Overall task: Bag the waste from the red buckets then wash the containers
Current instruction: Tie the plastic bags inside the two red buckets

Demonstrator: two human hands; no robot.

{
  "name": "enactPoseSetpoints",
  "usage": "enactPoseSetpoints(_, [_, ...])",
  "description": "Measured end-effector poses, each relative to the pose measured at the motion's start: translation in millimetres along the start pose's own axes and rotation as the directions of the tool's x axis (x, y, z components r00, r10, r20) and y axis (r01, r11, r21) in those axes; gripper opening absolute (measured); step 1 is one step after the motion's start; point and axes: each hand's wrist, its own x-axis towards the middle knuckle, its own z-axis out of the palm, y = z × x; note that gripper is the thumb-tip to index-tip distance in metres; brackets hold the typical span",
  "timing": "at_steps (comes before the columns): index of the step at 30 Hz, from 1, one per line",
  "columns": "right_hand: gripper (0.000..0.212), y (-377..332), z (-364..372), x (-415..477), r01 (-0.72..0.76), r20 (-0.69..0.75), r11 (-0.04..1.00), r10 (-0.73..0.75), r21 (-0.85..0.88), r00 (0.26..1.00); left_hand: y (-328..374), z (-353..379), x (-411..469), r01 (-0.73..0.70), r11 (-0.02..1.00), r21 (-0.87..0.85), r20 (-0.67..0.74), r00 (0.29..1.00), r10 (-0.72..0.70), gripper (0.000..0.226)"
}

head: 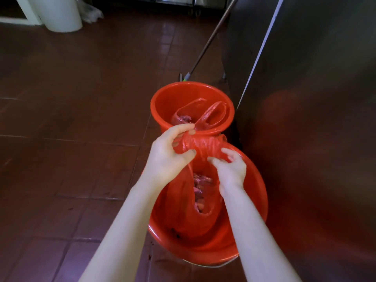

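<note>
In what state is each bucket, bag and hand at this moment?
Near bucket: upright, holds a bag.
Far bucket: upright, holds a bag.
Near bag: neck bunched, not tied, waste showing.
Far bag: handles loose, untied.
Left-hand grip: curled round near bag's neck.
Right-hand grip: pinches the same bag.

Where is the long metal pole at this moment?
In the head view the metal pole slants up from the floor just behind the far red bucket, right of centre, beside the left edge of the steel cabinet.
</note>
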Motion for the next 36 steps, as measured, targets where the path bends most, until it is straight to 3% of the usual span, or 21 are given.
enactPoseSetpoints(3, [0.056, -1, 2, -1, -0.124, 0.087, 0.991, 0.128, -0.047, 0.988, -4, 1, -6, 0.029, 1.000, -0.008, 0.100, 0.995, -0.028, 0.070])
enactPoseSetpoints(6, [0.030, -5, 5, -4, -0.120, 0.215, 0.985, 0.145, -0.124, 0.966, -10, -5, -3, 0.068, 0.998, 0.016, 0.234, 0.970, -0.070, 0.079])
enactPoseSetpoints(8, [0.003, -9, 6, -8, -0.032, 0.267, 0.993, 0.062, -0.116, 0.962, -11, -12, 2, 0.080, 0.996, 0.034, 0.298, 0.951, -0.087, 0.083])
enactPoseSetpoints(13, [0.006, -31, -4, -15, 0.312, 0.162, 0.941, -0.290, -0.131, 0.943, -11, -26, 8, 0.098, 0.995, -0.029, 0.268, 0.960, -0.086, 0.085])
enactPoseSetpoints(16, [0.007, -45, -14, -27, 0.325, 0.226, 0.945, -0.307, -0.046, 0.925, -8, -32, 10, 0.088, 0.996, -0.022, 0.251, 0.965, -0.079, 0.081])
enactPoseSetpoints(18, [0.004, -58, -20, -37, 0.206, 0.310, 0.966, -0.246, 0.155, 0.918, -4, -35, 11, 0.032, 0.999, 0.023, 0.217, 0.976, -0.036, 0.075])
enactPoseSetpoints(20, [0.016, -68, -29, -43, 0.192, 0.402, 0.953, -0.274, 0.232, 0.874, 0, -39, 11, 0.001, 1.000, 0.030, 0.191, 0.982, -0.006, 0.071])
enactPoseSetpoints(23, [0.023, -76, -39, -47, 0.320, 0.480, 0.938, -0.342, 0.131, 0.808, 6, -41, 11, -0.011, 1.000, 0.015, 0.229, 0.973, 0.008, 0.071])
enactPoseSetpoints(28, [0.016, -67, -37, -48, 0.430, 0.523, 0.900, -0.331, -0.075, 0.785, 12, -29, 9, -0.022, 1.000, 0.013, 0.281, 0.960, 0.018, 0.068])
enactPoseSetpoints(31, [0.014, -54, -36, -48, 0.528, 0.523, 0.815, -0.350, -0.239, 0.777, 11, -20, 6, -0.057, 0.998, 0.032, 0.234, 0.971, 0.047, 0.051])
enactPoseSetpoints(36, [0.032, -50, -25, -52, 0.401, 0.532, 0.893, -0.243, -0.204, 0.811, 0, -4, 3, 0.030, 0.998, -0.049, 0.126, 0.992, -0.024, 0.020])
